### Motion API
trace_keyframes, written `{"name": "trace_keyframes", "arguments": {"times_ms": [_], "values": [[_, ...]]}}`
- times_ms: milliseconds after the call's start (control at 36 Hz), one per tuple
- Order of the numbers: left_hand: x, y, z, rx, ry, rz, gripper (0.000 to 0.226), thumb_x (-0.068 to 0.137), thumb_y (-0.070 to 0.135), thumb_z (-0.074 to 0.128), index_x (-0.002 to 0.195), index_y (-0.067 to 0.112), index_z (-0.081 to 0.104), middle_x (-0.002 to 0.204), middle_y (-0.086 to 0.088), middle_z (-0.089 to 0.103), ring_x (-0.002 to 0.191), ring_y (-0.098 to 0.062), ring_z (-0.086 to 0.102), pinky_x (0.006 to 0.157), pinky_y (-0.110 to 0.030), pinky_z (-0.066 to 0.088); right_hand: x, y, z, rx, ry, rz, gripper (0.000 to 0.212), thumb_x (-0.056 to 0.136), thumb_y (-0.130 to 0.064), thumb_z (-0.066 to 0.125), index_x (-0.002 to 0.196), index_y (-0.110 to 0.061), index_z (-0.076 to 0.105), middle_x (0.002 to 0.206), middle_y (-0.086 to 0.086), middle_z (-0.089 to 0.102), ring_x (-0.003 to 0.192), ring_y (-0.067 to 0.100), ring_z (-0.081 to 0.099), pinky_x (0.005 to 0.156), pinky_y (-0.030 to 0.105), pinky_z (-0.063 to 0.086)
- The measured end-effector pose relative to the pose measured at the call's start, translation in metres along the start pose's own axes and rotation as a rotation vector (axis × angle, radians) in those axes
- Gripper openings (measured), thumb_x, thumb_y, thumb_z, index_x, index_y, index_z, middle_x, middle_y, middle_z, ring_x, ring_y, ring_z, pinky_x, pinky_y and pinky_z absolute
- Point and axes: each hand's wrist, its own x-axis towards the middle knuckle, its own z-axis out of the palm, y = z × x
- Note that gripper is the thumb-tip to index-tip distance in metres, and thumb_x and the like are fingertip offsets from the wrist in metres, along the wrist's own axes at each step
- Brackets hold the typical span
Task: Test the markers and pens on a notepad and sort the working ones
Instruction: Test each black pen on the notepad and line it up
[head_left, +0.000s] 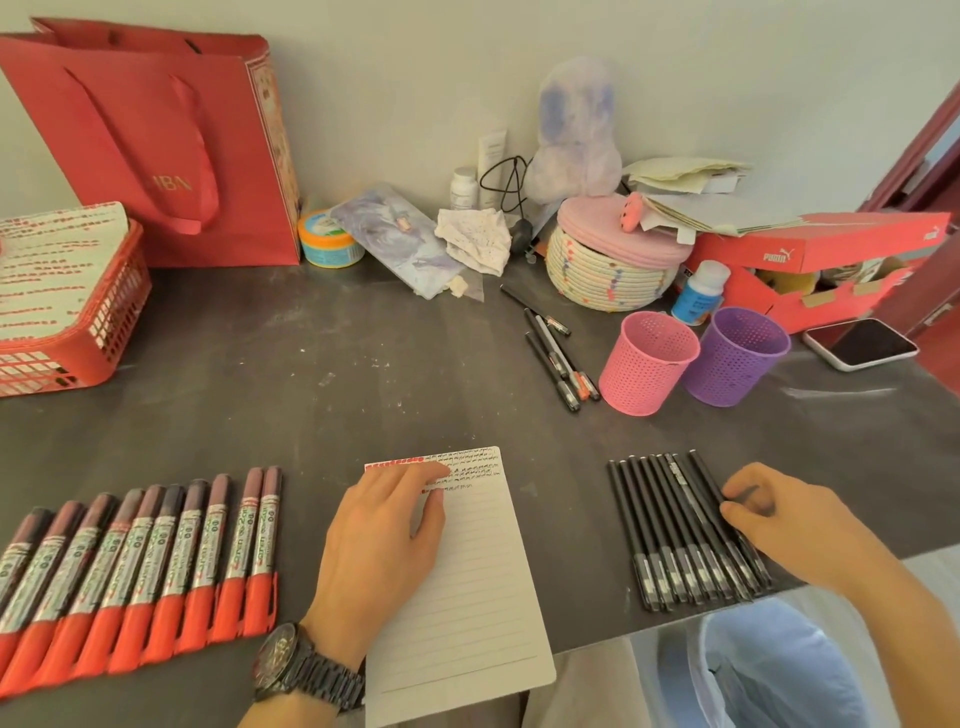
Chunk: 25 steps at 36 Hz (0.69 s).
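Red-capped markers (145, 566), black pens (680, 530), white lined notepad (467, 582), pink cup (647, 362), purple cup (735, 355).

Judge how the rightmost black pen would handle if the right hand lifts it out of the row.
The black pen looks slim and rigid, so it is probably light and stiff in the right hand. Its barrel looks round, so it may roll on the smooth table if released. It lies against the pen row, so its neighbours may shift.
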Motion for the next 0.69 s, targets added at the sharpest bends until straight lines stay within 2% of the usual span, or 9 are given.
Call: {"name": "trace_keyframes", "arguments": {"times_ms": [194,333,472,583,694], "values": [[-0.001,-0.003,0.001,0.022,-0.025,-0.005,0.025,0.090,0.023,0.065,0.113,0.033,0.063,0.110,0.021,0.063,0.109,-0.007,0.053,0.084,-0.029,0.047,-0.001,-0.003,0.001,-0.031,0.002,0.000,0.012,0.093,-0.038,0.067,0.090,-0.041,0.056,0.082,-0.013,0.067,0.075,0.002,0.062,0.060,0.014,0.038],[0.001,-0.003,0.002,0.032,-0.019,0.016,0.024,0.090,0.023,0.066,0.111,0.034,0.063,0.109,0.022,0.063,0.107,-0.007,0.054,0.082,-0.026,0.044,-0.001,-0.009,0.002,-0.032,0.032,0.020,0.020,0.088,-0.056,0.066,0.088,-0.038,0.057,0.079,-0.015,0.068,0.074,-0.001,0.061,0.059,0.017,0.039],[0.000,-0.005,0.003,0.036,-0.026,0.017,0.023,0.090,0.024,0.064,0.111,0.034,0.063,0.110,0.021,0.063,0.108,-0.007,0.054,0.084,-0.026,0.044,0.001,-0.014,0.001,-0.047,0.037,0.033,0.017,0.091,-0.050,0.065,0.088,-0.037,0.056,0.081,-0.015,0.066,0.075,0.001,0.059,0.061,0.025,0.040],[0.000,-0.004,0.003,0.043,-0.031,0.014,0.023,0.090,0.024,0.065,0.111,0.034,0.063,0.109,0.021,0.062,0.108,-0.007,0.054,0.084,-0.026,0.044,0.000,-0.019,-0.002,-0.066,0.022,0.055,0.017,0.093,-0.051,0.062,0.089,-0.036,0.055,0.082,-0.014,0.065,0.077,0.004,0.059,0.068,0.030,0.043],[-0.001,-0.002,0.003,0.061,-0.016,0.026,0.023,0.088,0.022,0.067,0.108,0.032,0.065,0.108,0.019,0.062,0.106,-0.009,0.054,0.081,-0.028,0.046,0.000,-0.029,-0.003,-0.041,0.165,0.035,0.016,0.094,-0.048,0.062,0.086,-0.035,0.056,0.078,-0.017,0.064,0.074,0.004,0.057,0.067,0.033,0.042]]}}
